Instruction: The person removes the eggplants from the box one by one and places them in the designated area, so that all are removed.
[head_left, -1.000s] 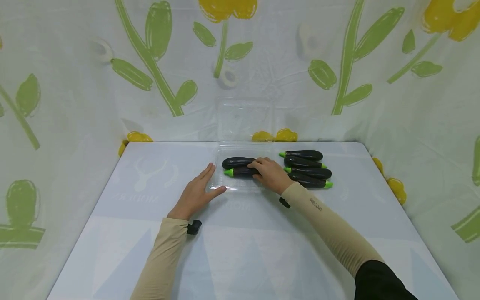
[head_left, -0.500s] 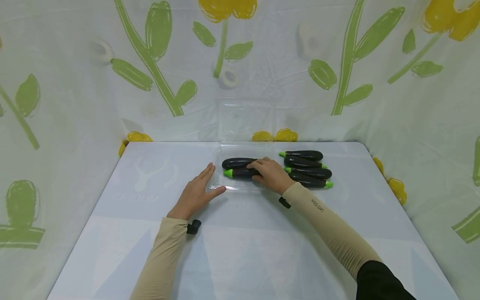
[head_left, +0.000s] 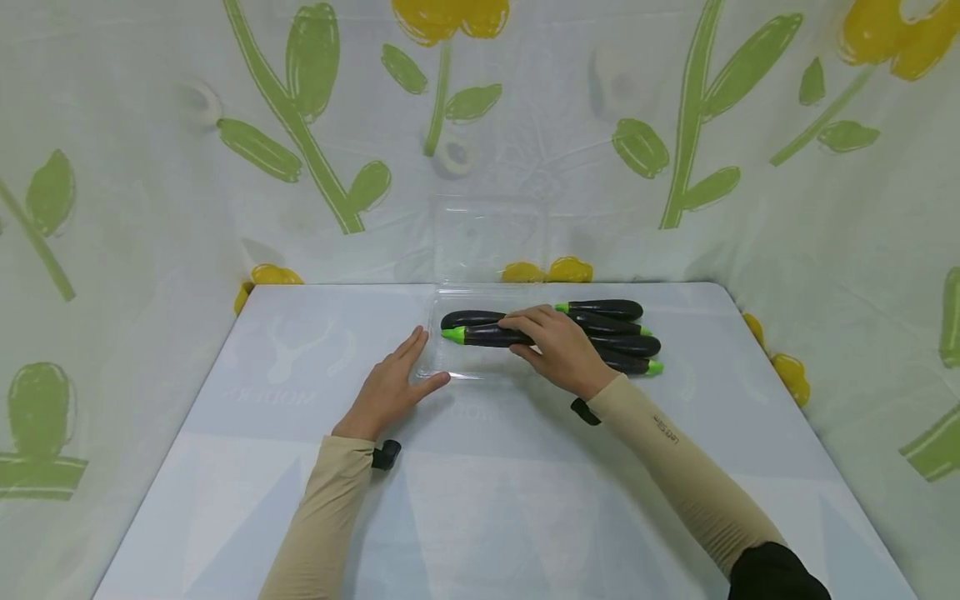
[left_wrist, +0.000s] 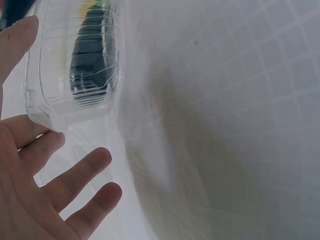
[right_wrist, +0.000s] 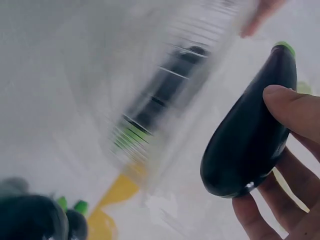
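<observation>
My right hand [head_left: 551, 346] grips a dark purple eggplant [head_left: 487, 335] with a green stem end pointing left, held over the clear plastic container [head_left: 465, 365]. In the right wrist view the thumb lies on one side of the held eggplant [right_wrist: 245, 135] and the fingers on the other. A second eggplant [head_left: 468, 317] lies along the back of the container, partly hidden by the held one and the hand. At the container's left front corner, my left hand [head_left: 382, 392] rests with thumb and fingers spread, fingertips touching the rim in the left wrist view.
The container's clear lid [head_left: 487, 237] stands upright behind it, by the flowered curtain [head_left: 555, 125]. Right of the container lie several more eggplants [head_left: 622, 346] side by side, partly covered by the right hand. The white table [head_left: 480, 500] reaches toward the viewer.
The right hand has raised the eggplant off the container floor, shifting slightly right with it, and the eggplant now overlaps the back one. The left hand has stayed in place.
</observation>
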